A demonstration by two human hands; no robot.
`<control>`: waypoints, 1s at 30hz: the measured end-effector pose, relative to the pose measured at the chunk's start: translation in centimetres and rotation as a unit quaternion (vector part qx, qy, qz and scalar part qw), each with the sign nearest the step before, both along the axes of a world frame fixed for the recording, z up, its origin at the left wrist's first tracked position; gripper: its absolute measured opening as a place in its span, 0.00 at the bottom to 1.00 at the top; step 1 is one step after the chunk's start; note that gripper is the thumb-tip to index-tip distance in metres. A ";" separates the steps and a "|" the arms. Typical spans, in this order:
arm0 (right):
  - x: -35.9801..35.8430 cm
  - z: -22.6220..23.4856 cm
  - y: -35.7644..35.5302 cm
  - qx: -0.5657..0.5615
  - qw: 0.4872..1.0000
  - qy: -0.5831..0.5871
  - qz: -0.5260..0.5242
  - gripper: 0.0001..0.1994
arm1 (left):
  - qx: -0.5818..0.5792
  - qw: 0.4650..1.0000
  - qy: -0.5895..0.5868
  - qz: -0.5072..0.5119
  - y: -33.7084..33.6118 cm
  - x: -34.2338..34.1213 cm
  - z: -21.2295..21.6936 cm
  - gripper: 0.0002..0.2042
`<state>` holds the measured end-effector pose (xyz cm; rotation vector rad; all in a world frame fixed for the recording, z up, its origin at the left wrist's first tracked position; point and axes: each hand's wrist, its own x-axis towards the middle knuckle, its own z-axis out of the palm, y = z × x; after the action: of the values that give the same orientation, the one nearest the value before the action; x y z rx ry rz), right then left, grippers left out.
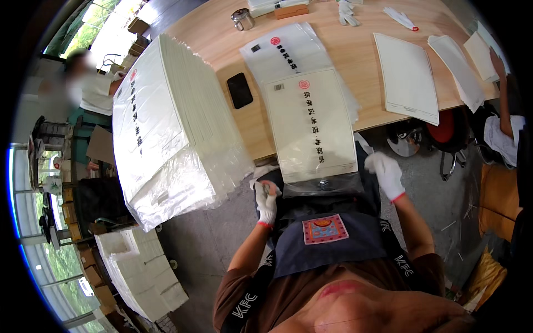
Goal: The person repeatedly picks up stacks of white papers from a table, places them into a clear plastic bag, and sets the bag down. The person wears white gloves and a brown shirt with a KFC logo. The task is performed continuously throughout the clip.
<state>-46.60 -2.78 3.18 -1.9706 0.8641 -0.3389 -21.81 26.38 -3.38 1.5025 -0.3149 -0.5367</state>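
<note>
A clear plastic bag packed with cream paper sheets [313, 125] lies in front of me, from the table's near edge toward my lap, its loose plastic end closest to me. Just left of that end is my left hand [266, 204], in a white glove with bare fingertips showing. Its fingers are curled, and what they hold, if anything, is hidden. To the right of the bag, my right hand [384, 172], also gloved in white, stands a little apart from its edge with fingers loosely extended. Under the bag's far end lie flat printed plastic bags [291, 47].
A tall stack of filled bags [150, 122] stands at left, beside a black phone [240, 90]. Paper sheets [408, 75] lie on the right of the wooden table [355, 33]. A metal cup [242, 20] and gloves [348, 12] are farther back. People work at both sides.
</note>
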 end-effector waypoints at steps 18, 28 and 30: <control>19.0 11.9 5.2 0.376 0.880 -0.218 0.191 0.24 | -0.073 0.807 -0.568 0.144 2.4 4.0 27.6 0.03; 33.0 23.7 8.6 -0.020 0.950 -0.093 0.297 0.30 | 0.082 0.846 -0.391 0.353 13.3 19.1 24.9 0.11; 32.2 20.5 9.3 -0.115 0.945 -0.146 0.267 0.36 | -0.028 0.801 -0.460 0.381 12.1 17.7 19.2 0.19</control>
<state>-14.41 6.48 23.72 -2.2050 0.0859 -0.4094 -4.11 38.45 15.78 1.5853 -0.4187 0.8880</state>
